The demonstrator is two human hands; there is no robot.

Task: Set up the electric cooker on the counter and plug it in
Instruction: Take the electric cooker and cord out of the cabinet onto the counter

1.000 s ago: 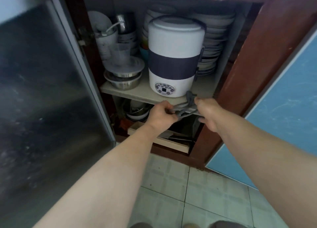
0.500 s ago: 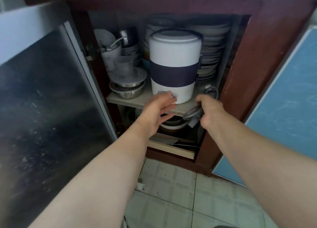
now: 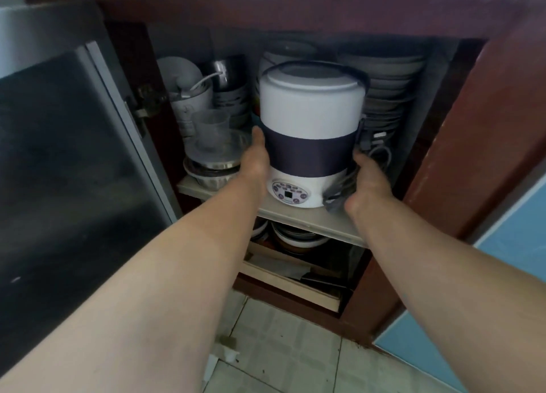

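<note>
Head view. Risk of snagging the loose grey power cord (image 3: 336, 198), bunched at the base just under the right hand (image 3: 369, 180) and free to catch on the shelf edge during a lift. Risk too of knocking the stacked grey plates (image 3: 387, 88) close behind on the right, or the clear plastic cup (image 3: 211, 126) and steel bowls (image 3: 212, 166) close on the left, given the tight fit. Possible slip or tip as well: smooth walls, tall body, low grip.

Clamped from both sides on the tall white cylindrical electric cooker with a dark navy band (image 3: 310, 132): left hand (image 3: 257, 159) against its left side at the band, thumb up, fingers hidden behind; right hand low on its right side, fingers likewise out of sight, cord between palm and base. Upright near the front of the pale upper cupboard shelf (image 3: 310, 219), between the two hands, not yet on any bench.
</note>
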